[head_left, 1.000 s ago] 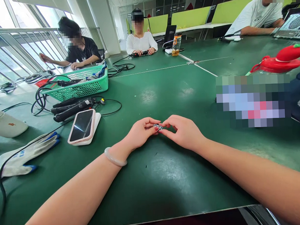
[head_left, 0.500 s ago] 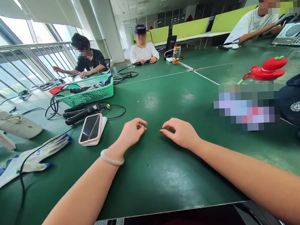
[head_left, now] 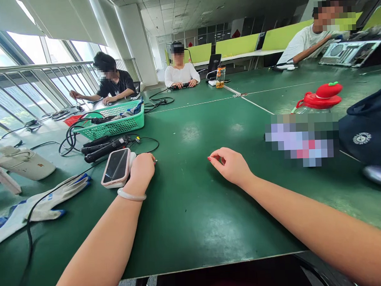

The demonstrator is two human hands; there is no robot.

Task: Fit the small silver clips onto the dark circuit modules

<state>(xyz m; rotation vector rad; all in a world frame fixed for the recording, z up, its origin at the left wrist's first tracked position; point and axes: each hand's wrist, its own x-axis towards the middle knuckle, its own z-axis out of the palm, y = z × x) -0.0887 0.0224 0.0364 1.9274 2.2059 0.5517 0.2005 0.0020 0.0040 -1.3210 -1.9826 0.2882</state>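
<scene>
My left hand (head_left: 143, 171), with a pale bangle (head_left: 131, 195) at its wrist, is closed beside the phone (head_left: 116, 166). A tiny pale bit shows at its fingertips, too small to name; most of it is hidden. The phone has a pink rim and lies tilted on a white object. My right hand (head_left: 231, 165) rests on the green table (head_left: 187, 235) to the right, its fingers curled in toward the thumb. Nothing shows between them.
Left lie black tool-like handles (head_left: 106, 149) with cables, a green basket (head_left: 115, 127) and work gloves (head_left: 51, 198). A red-lidded jar (head_left: 322, 97) and dark bag (head_left: 365, 124) stand right. Several people sit around the table; one person (head_left: 302, 47) is near an open metal case (head_left: 346, 54).
My left hand has moved left, from the table's middle to the phone's side, still closed. My right hand's thumb and fingers have drawn together. The view has shifted slightly right.
</scene>
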